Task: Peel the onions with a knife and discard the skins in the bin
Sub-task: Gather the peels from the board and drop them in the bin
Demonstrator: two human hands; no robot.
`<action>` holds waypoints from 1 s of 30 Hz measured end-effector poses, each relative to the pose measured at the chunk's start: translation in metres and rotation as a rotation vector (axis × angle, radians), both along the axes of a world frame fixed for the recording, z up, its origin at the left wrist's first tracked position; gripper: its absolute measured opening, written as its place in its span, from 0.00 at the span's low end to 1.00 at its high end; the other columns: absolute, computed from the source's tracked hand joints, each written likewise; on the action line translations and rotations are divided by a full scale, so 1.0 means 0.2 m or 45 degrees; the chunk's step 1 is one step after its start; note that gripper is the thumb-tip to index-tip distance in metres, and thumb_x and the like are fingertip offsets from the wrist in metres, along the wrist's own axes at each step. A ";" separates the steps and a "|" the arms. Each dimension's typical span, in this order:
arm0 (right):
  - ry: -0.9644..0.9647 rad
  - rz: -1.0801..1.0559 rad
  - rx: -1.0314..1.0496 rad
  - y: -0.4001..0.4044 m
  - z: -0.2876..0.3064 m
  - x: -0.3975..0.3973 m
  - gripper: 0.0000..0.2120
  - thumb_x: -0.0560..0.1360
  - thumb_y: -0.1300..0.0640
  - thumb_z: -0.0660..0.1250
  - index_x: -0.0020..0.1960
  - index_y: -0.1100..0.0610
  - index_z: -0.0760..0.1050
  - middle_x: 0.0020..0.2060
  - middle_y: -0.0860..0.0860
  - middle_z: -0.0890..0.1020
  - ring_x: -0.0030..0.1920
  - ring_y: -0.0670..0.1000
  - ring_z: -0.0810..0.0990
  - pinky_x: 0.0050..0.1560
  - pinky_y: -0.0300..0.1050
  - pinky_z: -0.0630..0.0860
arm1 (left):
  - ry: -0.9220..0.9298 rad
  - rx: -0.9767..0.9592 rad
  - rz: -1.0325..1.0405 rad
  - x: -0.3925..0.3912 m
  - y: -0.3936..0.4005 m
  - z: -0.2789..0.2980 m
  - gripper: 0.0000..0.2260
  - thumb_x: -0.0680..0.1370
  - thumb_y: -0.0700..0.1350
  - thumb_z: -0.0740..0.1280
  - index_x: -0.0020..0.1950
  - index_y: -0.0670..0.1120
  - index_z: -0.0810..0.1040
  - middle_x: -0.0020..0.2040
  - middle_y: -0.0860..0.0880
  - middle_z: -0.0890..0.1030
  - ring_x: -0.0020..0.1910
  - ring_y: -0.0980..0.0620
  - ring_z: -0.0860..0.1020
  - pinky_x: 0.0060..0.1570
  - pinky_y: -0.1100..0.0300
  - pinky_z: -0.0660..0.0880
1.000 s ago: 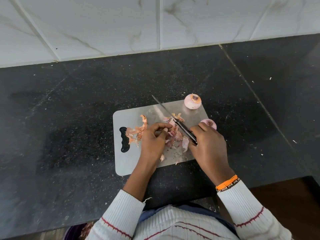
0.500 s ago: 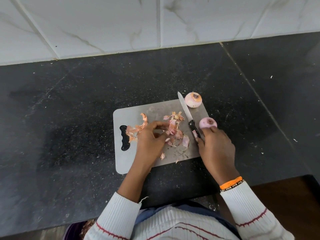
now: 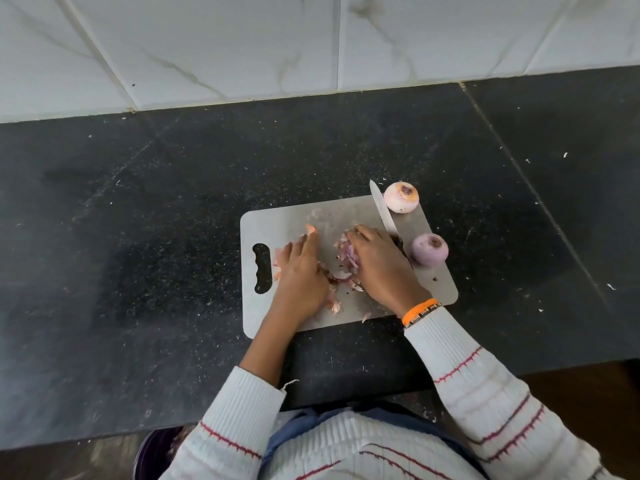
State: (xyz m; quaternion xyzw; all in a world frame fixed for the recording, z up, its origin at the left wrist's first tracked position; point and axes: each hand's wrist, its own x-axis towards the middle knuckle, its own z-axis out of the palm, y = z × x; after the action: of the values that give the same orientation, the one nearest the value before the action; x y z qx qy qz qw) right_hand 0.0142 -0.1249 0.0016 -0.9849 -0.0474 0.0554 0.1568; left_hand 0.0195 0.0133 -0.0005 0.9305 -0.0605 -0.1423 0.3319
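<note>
A pile of pink onion skins [image 3: 346, 259] lies in the middle of the grey cutting board [image 3: 436, 282]. My left hand [image 3: 301, 271] lies flat on the board at the pile's left, covering more skins. My right hand [image 3: 381, 265] presses against the pile's right side, fingers together, holding nothing. The knife [image 3: 382, 211] lies on the board behind my right hand, blade pointing away, handle partly hidden. Two peeled onions sit at the board's right: one [image 3: 401, 197] at the far corner, one [image 3: 430, 248] on the right edge.
The board rests on a black stone counter [image 3: 138, 254] speckled with bits of skin, backed by white tiled wall [image 3: 242, 46]. A dark purple bin [image 3: 152, 455] shows below the counter's near edge, left of my body.
My right hand set the knife down on the board and moved left onto the skins. My left hand flattened and slid left; both hands now flank the pile.
</note>
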 end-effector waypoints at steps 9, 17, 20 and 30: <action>0.197 -0.112 0.090 -0.15 0.18 -0.11 0.34 0.72 0.53 0.70 0.73 0.55 0.59 0.68 0.53 0.66 0.66 0.54 0.68 0.63 0.46 0.67 | -0.185 -0.167 -0.041 -0.06 0.04 0.11 0.27 0.74 0.35 0.65 0.72 0.48 0.64 0.73 0.48 0.63 0.72 0.47 0.61 0.68 0.59 0.57; 0.376 -0.039 -0.019 -0.07 0.09 -0.06 0.31 0.72 0.64 0.67 0.72 0.57 0.58 0.66 0.57 0.63 0.58 0.57 0.74 0.53 0.43 0.71 | 0.003 0.303 -0.134 -0.10 0.05 0.03 0.47 0.65 0.51 0.77 0.75 0.53 0.50 0.67 0.46 0.59 0.64 0.44 0.59 0.65 0.50 0.62; 0.334 -0.012 0.068 -0.04 0.08 -0.01 0.32 0.71 0.63 0.69 0.71 0.55 0.60 0.63 0.55 0.65 0.57 0.56 0.75 0.49 0.41 0.68 | -0.020 0.152 -0.066 -0.07 0.01 0.02 0.41 0.69 0.47 0.74 0.75 0.50 0.54 0.65 0.44 0.60 0.62 0.44 0.62 0.61 0.52 0.64; 0.381 0.008 -0.040 -0.08 0.14 0.07 0.48 0.67 0.53 0.75 0.76 0.50 0.48 0.72 0.58 0.53 0.68 0.61 0.66 0.65 0.54 0.68 | -0.090 0.298 -0.060 -0.01 0.03 0.04 0.43 0.68 0.46 0.75 0.75 0.54 0.52 0.66 0.43 0.60 0.60 0.42 0.62 0.59 0.50 0.66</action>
State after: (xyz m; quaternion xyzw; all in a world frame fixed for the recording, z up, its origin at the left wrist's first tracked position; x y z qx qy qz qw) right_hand 0.0284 -0.1412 0.0293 -0.9679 -0.0258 0.2026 0.1467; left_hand 0.0182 0.0188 0.0083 0.9657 -0.0768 -0.1232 0.2151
